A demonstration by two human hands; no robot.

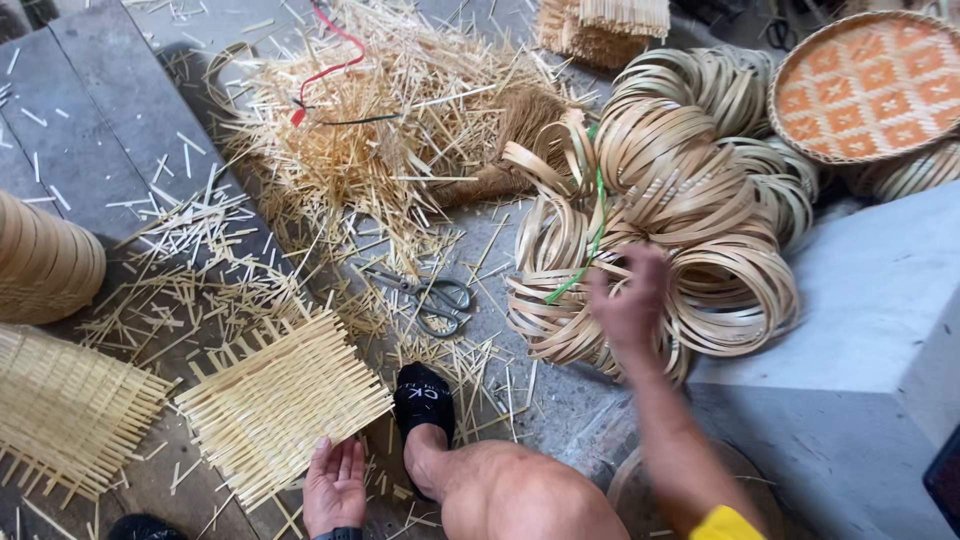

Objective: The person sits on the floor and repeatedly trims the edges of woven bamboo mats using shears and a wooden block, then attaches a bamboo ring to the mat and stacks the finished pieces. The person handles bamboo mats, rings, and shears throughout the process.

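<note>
My left hand (335,485) lies flat on the near edge of a square woven bamboo mat (280,400) on the floor, fingers spread. My right hand (630,300), blurred, reaches into a pile of coiled bamboo hoops (690,200) bound with a green string (585,250); I cannot tell whether its fingers grip a hoop. My foot in a black slipper (423,398) rests beside the mat.
Scissors (430,295) lie among a heap of loose bamboo strips (370,130) with a red cord. Another woven mat (60,410) and stacked baskets (40,260) sit at the left. An orange-patterned round tray (870,85) is top right; a concrete block (860,340) stands at right.
</note>
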